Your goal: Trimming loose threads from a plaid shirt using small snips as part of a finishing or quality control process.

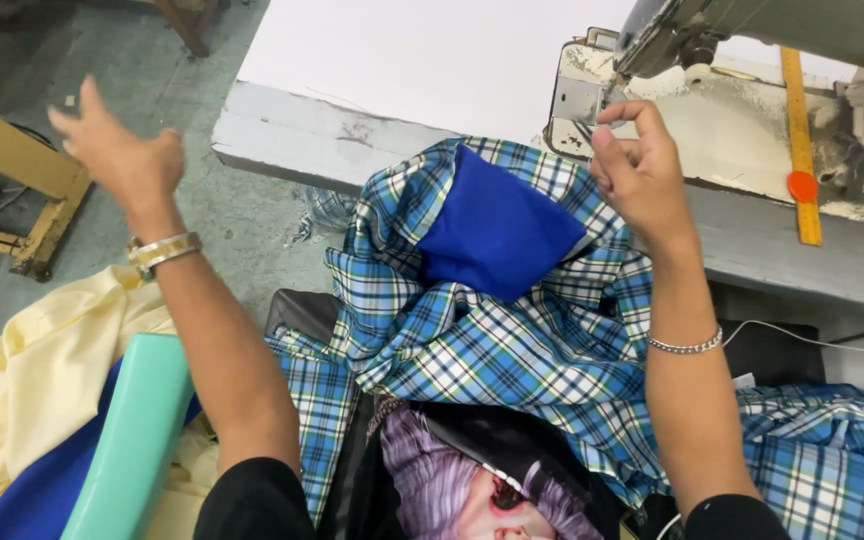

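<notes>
Threading step at sewing machine (712, 35), upper right: right hand (642, 170) pinching near needle, thread unseen; left hand (117, 150) spread, upper left. Checked fabric (492, 340) waiting on lap; next needs steady fingertips.

Head view, steeply downward (close)

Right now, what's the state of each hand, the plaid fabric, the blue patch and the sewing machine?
Left hand: raised out to the side, open, holding nothing.
Right hand: fingertips pinched up by the needle.
Plaid fabric: bunched, draped off the table edge onto the lap.
Blue patch: lying on the plaid.
Sewing machine: no cloth under it.
</notes>
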